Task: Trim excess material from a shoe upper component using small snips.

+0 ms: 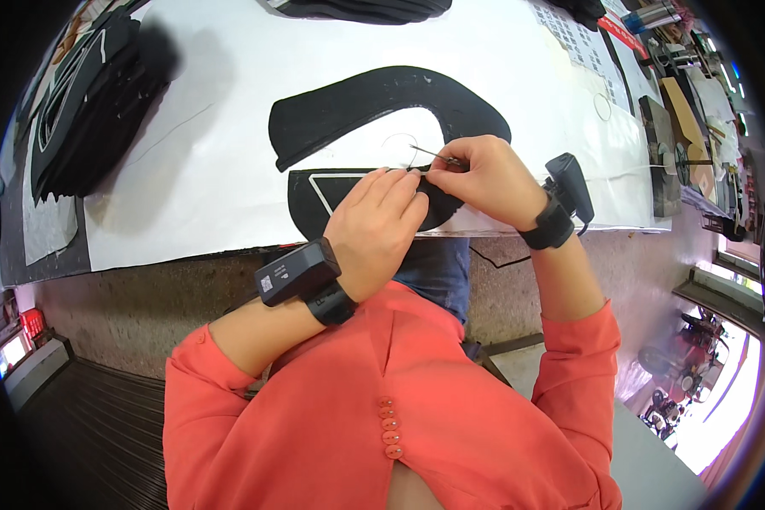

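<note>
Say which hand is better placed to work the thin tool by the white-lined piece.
Right, I'd judge: the right hand grips the thin tool, tip just beyond the white-lined piece's far edge. The left hand lies over that piece, seemingly steadying it, so is less free.

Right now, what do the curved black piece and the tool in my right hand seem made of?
Curved black piece: probably fabric or felt, matte, as its surface hardly shines. Tool: likely metal, given its thin, straight dark shaft; finish unclear.
</note>
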Available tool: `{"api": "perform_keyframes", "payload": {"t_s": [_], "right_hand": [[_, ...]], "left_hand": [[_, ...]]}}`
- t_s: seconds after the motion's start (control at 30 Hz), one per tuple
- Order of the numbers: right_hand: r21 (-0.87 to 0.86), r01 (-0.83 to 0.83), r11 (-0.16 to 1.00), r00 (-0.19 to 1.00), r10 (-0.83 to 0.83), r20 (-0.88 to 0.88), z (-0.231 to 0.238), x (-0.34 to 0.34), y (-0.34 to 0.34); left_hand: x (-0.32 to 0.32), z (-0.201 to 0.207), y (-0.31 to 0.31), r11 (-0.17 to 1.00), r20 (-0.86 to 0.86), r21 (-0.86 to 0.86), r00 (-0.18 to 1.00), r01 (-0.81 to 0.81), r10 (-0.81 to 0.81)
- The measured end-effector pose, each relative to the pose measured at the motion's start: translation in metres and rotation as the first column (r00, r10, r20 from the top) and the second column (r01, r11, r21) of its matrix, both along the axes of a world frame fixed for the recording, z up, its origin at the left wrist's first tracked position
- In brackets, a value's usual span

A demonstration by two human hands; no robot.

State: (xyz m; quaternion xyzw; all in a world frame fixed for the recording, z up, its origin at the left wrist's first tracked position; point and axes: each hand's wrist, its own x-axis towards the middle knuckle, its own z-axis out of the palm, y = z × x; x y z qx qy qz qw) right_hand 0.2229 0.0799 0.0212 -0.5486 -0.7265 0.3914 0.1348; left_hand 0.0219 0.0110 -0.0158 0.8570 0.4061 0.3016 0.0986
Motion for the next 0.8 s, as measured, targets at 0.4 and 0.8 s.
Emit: {"api": "perform_keyframes", "payload": {"t_s": [0.4, 0.8], "right_hand": [[0.007, 0.051, 0.999, 0.998, -0.051, 0.019, 0.001, 0.013, 0.004], [-0.013, -0.067, 0.998, 0.997, 0.068, 0.044, 0.002, 0.020, 0.014]], "left_hand": [[0.003, -0.007, -0.001, 1.000, 0.012, 0.013, 1.000, -0.012, 0.012], [0.016, 0.004, 0.012, 0.998, -0.092, 0.054, 0.995, 0.041, -0.036]]}}
